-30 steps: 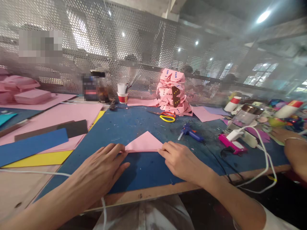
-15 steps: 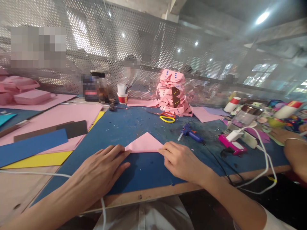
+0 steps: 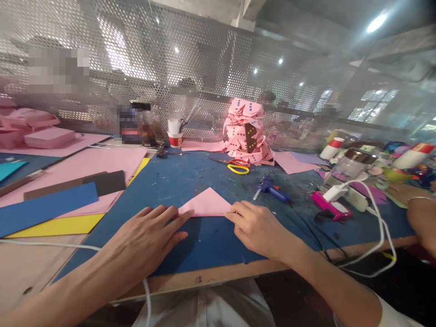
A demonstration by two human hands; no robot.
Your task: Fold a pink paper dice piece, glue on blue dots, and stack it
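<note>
Toward the front edge of the blue-topped counter (image 3: pixel 204 254), a folded triangle of matt pink sheet material (image 3: pixel 208 204) rests with its long straight side facing that edge and its point facing the rear edge. Both hands bear on it, apart from each other, one at each end of the long side. Left hand (image 3: pixel 150 236): palm down, fingers extended, the forefinger (image 3: pixel 182 221) reaching over the left corner, the thumb (image 3: pixel 179 237) off the sheet. Right hand (image 3: pixel 257 229): fingers curled, tips on the right corner; from where I stand, I cannot tell whether it pinches the sheet or only presses.

The step in hand appears to be setting a crease along the long side. For a sound result, steady the right corner, align the layers, then press with the left forefinger in even strokes parallel to the counter's front edge. Caution: the sheet may spring open under light pressure, or skew if both corners are pushed inward. Allow clearance from the dark blue plastic glue gun (image 3: pixel 277 193) at the right, and from the red-and-yellow-handled scissors (image 3: pixel 231 163) nearer the rear edge.
</note>
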